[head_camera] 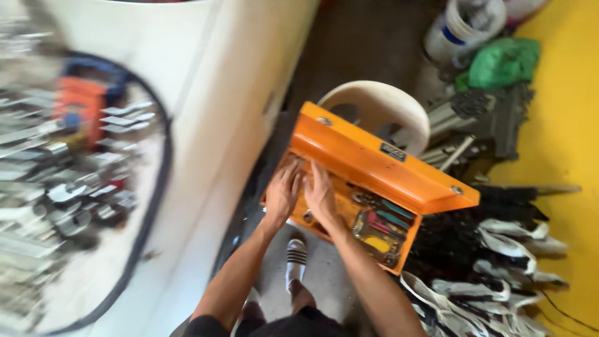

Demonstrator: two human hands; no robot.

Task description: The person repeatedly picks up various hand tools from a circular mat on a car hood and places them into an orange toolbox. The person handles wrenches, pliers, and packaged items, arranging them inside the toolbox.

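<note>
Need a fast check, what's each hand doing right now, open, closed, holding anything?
Left hand: open, fingers down in the orange toolbox, nothing visibly held.
Right hand: open, reaching into the same box; grip cannot be told.

On the raised lid of the orange metal toolbox (374, 163) in front of you sits a small dark rectangular label plate (393, 151), near the middle of the lid's outer face. Up and to the right of the toolbox stands a white plastic tub (458, 28) with a blue band label (450, 34) around its side. Beside that tub lies a crumpled green plastic bag (504, 61).
</note>
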